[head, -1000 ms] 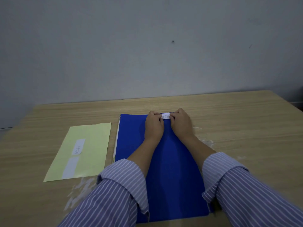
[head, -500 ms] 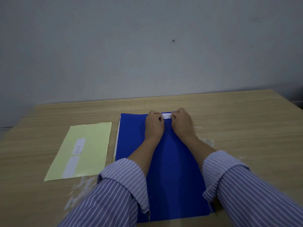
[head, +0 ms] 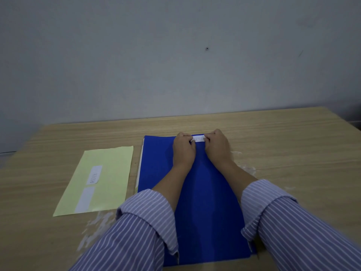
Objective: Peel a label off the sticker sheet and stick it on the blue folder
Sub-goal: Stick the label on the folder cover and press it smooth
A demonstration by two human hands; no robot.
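Note:
The blue folder point(head: 207, 192) lies flat on the table in front of me. A small white label point(head: 198, 138) sits at the folder's far edge, between my two hands. My left hand point(head: 183, 151) rests curled on the folder with its fingertips on the label's left end. My right hand point(head: 216, 146) is curled the same way on the label's right end. Whether the label lies flat on the folder or is lifted, I cannot tell. The pale yellow sticker sheet point(head: 101, 178) lies left of the folder, with one written label point(head: 94, 175) and a blank white patch point(head: 85, 198) on it.
The wooden table point(head: 293, 149) runs up to a grey wall point(head: 175, 55) at the back. Scuffed whitish marks point(head: 93, 229) show on the tabletop near my left sleeve and right of the folder. My striped sleeves cover the folder's near corners.
Both hands stay at the folder's far edge on the label. They have drawn slightly apart, so more of the white label shows between them.

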